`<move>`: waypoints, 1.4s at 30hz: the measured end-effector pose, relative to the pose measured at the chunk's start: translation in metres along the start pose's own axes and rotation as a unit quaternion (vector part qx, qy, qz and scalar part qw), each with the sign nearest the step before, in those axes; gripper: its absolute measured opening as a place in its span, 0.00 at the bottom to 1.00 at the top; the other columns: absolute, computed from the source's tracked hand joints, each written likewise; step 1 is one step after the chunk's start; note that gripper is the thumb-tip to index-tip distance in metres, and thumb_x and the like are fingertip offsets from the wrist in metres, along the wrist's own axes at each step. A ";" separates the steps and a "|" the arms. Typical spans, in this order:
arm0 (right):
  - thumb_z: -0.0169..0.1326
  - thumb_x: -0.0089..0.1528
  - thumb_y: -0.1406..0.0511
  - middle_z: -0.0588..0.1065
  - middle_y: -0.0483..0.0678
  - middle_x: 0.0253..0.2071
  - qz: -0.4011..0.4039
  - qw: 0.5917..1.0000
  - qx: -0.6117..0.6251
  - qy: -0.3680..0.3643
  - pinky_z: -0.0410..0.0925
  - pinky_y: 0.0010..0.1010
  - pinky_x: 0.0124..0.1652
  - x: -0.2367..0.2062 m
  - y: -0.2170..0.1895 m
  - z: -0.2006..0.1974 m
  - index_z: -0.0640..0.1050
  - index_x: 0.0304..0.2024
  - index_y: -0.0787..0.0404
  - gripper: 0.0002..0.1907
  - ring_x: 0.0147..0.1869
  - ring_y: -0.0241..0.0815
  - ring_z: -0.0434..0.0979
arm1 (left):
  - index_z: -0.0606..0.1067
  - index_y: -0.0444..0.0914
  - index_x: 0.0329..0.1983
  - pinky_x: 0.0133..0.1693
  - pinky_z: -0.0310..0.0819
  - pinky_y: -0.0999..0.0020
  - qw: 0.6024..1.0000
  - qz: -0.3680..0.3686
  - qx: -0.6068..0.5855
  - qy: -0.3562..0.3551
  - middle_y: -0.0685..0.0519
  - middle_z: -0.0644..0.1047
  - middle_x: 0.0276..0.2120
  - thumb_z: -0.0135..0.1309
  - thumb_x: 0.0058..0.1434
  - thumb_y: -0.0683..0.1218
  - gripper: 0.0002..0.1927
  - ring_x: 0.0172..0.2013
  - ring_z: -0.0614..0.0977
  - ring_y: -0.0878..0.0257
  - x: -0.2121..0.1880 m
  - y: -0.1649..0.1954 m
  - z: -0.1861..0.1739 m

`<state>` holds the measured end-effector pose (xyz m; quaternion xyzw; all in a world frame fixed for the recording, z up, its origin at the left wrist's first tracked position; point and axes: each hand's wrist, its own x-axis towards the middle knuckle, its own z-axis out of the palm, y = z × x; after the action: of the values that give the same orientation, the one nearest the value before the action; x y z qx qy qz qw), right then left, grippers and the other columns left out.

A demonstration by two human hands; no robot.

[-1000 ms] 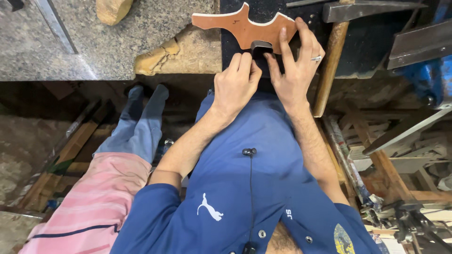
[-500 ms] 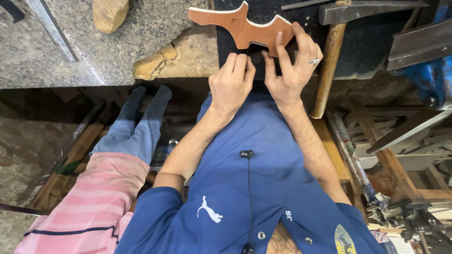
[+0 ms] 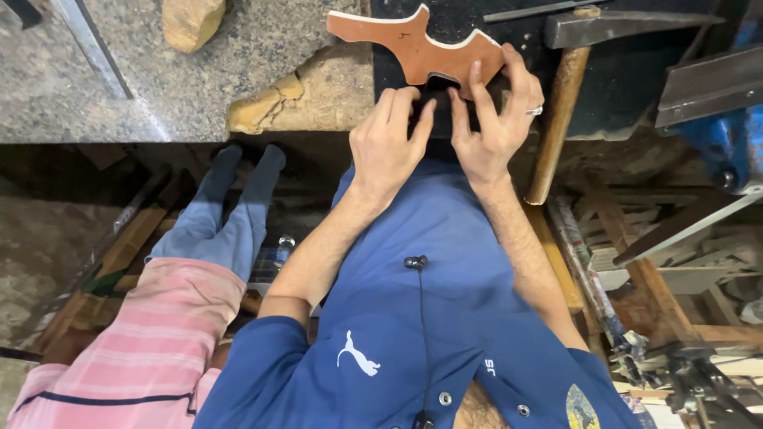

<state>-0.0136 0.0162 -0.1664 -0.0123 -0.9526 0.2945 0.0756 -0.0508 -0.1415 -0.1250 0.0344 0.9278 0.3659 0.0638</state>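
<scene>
A brown leather piece (image 3: 413, 48) with curved, winged edges lies on a black mat (image 3: 628, 71) on the work surface. My right hand (image 3: 489, 127) presses its fingers onto the piece's near right edge; a ring sits on one finger. My left hand (image 3: 389, 143) pinches at the piece's lower notch, fingertips meeting those of the right hand. What lies under the fingertips is hidden.
A hammer (image 3: 564, 95) with a wooden handle lies right of my hands. A grey stone slab (image 3: 159, 79) with a stone block (image 3: 191, 20) is at left. A seated person in a pink shirt (image 3: 151, 334) and jeans is at my left. Wooden scraps and tools crowd the right.
The view has shifted slightly; the leather piece and both hands sit a little further from me, with the fingers still working at the piece's near edge.
</scene>
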 end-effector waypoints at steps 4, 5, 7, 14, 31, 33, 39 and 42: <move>0.71 0.67 0.70 0.61 0.57 0.74 0.002 1.000 0.025 -0.001 0.66 0.39 0.62 0.001 0.000 0.001 0.79 0.62 0.64 0.22 0.70 0.57 0.66 | 0.73 0.38 0.50 0.35 0.78 0.64 1.000 -0.014 -0.002 -0.002 0.52 0.76 0.42 0.65 0.64 0.47 0.16 0.37 0.83 0.56 0.000 -0.003 -0.007; 0.72 0.67 0.70 0.62 0.56 0.73 0.001 1.000 0.021 0.002 0.66 0.40 0.62 0.001 0.000 0.002 0.79 0.62 0.63 0.23 0.70 0.57 0.66 | 0.73 0.37 0.51 0.37 0.79 0.64 1.000 -0.011 -0.005 0.006 0.52 0.76 0.43 0.65 0.64 0.47 0.18 0.39 0.83 0.55 0.000 -0.004 -0.007; 0.73 0.66 0.69 0.62 0.56 0.73 -0.004 1.000 0.011 0.005 0.67 0.41 0.64 0.002 0.000 0.002 0.79 0.62 0.62 0.23 0.68 0.56 0.66 | 0.72 0.37 0.53 0.39 0.80 0.63 1.000 -0.010 -0.012 0.016 0.51 0.76 0.46 0.65 0.64 0.47 0.20 0.42 0.83 0.54 0.002 -0.006 -0.005; 0.73 0.66 0.69 0.62 0.55 0.73 -0.006 1.000 -0.007 -0.007 0.66 0.42 0.63 0.004 -0.002 0.001 0.79 0.63 0.60 0.25 0.67 0.54 0.67 | 0.72 0.39 0.54 0.37 0.78 0.63 0.998 -0.043 -0.038 0.014 0.52 0.76 0.43 0.65 0.63 0.46 0.19 0.38 0.82 0.56 0.006 -0.009 0.001; 0.72 0.66 0.68 0.63 0.53 0.73 -0.008 1.000 -0.020 -0.011 0.65 0.39 0.61 0.006 -0.003 0.000 0.79 0.63 0.59 0.24 0.62 0.51 0.67 | 0.74 0.39 0.44 0.32 0.77 0.70 0.990 -0.069 -0.121 -0.012 0.54 0.77 0.34 0.64 0.63 0.43 0.11 0.31 0.81 0.63 0.005 -0.012 0.000; 0.73 0.66 0.68 0.63 0.52 0.73 -0.007 1.000 -0.022 -0.010 0.64 0.40 0.61 0.005 -0.003 0.001 0.79 0.63 0.59 0.25 0.61 0.49 0.67 | 0.74 0.38 0.45 0.32 0.77 0.70 0.991 -0.062 -0.116 -0.008 0.54 0.77 0.34 0.65 0.63 0.44 0.12 0.31 0.81 0.63 0.005 -0.011 -0.001; 0.74 0.66 0.68 0.62 0.51 0.74 -0.014 1.000 -0.008 0.003 0.63 0.40 0.60 0.004 0.000 0.003 0.78 0.64 0.59 0.26 0.61 0.49 0.66 | 0.74 0.38 0.46 0.33 0.78 0.72 0.990 -0.058 -0.126 -0.004 0.55 0.77 0.36 0.64 0.64 0.44 0.12 0.32 0.81 0.65 0.004 -0.010 -0.001; 0.74 0.66 0.68 0.62 0.50 0.74 -0.009 1.000 0.001 0.004 0.63 0.39 0.60 0.002 0.002 0.003 0.77 0.64 0.59 0.26 0.61 0.49 0.65 | 0.75 0.38 0.45 0.31 0.77 0.72 0.991 -0.071 -0.110 -0.018 0.55 0.76 0.34 0.65 0.63 0.44 0.12 0.30 0.80 0.66 0.005 -0.009 0.000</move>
<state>-0.0160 0.0163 -0.1696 -0.0044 -0.9521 0.2943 0.0824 -0.0556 -0.1478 -0.1318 -0.0323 0.8808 0.4592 0.1103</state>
